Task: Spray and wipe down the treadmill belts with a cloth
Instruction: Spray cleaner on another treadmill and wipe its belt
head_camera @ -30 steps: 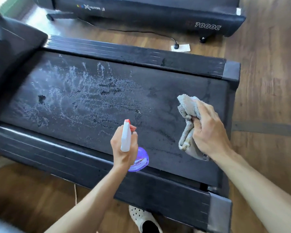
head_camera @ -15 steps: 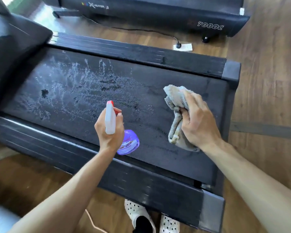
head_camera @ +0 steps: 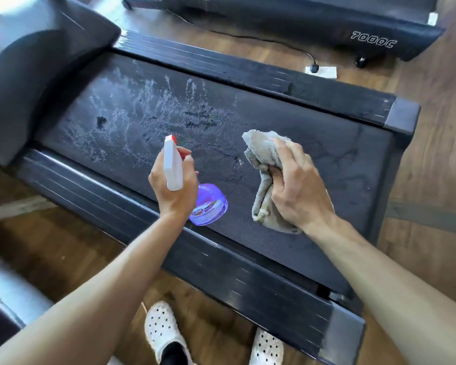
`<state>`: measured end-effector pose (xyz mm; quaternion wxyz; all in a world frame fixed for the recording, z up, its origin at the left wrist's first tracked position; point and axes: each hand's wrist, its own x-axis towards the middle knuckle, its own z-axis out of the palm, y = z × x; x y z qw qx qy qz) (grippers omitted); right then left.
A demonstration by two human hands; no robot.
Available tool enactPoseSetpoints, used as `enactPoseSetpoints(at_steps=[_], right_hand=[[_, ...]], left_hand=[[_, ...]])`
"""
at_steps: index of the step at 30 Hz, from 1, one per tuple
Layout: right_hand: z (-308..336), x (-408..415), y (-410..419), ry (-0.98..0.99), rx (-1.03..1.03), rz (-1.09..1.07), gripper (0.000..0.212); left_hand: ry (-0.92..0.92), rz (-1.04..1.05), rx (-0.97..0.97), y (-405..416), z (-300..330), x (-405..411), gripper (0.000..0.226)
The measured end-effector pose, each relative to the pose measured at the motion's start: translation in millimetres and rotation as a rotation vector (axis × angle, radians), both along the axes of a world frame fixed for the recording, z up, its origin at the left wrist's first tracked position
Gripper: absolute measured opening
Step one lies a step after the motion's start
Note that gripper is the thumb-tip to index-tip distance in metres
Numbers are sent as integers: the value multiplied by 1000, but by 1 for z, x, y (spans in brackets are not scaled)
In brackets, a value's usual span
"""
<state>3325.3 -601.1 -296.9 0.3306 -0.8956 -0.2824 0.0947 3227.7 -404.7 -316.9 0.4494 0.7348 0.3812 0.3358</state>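
Left hand [head_camera: 173,191] fingers wrap the spray bottle [head_camera: 208,206], forefinger on its trigger; right hand [head_camera: 298,191] fingers clutch the bunched cloth [head_camera: 261,154]; wet treadmill belt [head_camera: 327,159] lies beyond both; spray evenly ahead, then wipe in long overlapping strokes

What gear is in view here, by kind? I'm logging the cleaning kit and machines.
Black treadmills: 2
Purple plastic spray bottle with white trigger head: 1
Grey crumpled cloth: 1
White perforated clogs: 2
Total: 6
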Motion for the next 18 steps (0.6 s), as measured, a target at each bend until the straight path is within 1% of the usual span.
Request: enactPoseSetpoints(at_steps=[5, 9, 13, 18], right_hand=[[-2, -20, 31, -23, -51, 92, 65], [-8, -38, 69, -36, -73, 143, 62], [-20, -58, 129, -47, -76, 181, 60], [-45, -84, 210, -69, -57, 137, 58]], left_hand=[[-23, 82, -34, 30, -11, -28, 10], [-41, 127, -16, 67, -24, -51, 7], [-71, 177, -13, 125, -43, -78, 7], [-96, 203, -16, 204, -66, -103, 6]])
